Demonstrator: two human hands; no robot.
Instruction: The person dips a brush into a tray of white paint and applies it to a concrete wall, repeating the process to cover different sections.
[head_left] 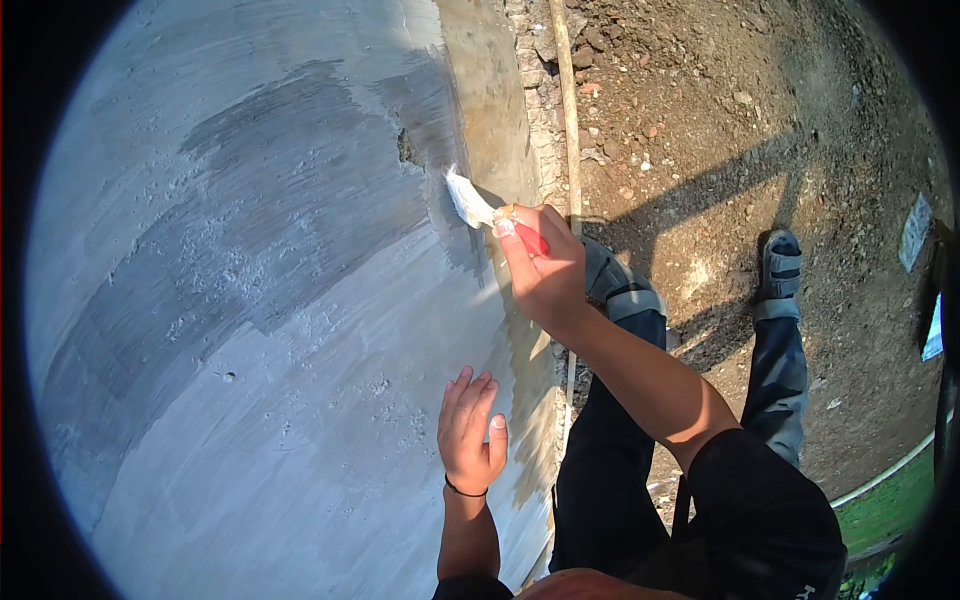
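Observation:
In my right hand is a paintbrush with pale bristles and a red handle, pinched between thumb and fingers. Its bristle tip touches or hovers just above the grey cement surface, close to the edge of a darker, wet-looking patch; I cannot tell which. Below it, my left hand holds nothing, fingers extended and slightly apart, over or against the lighter part of the same surface. A thin dark band circles the left wrist.
A brownish strip borders the cement, and a long pole or pipe runs alongside it. Stony soil lies to the right, where my shoe stands. Plastic scraps and a green patch are at the far right.

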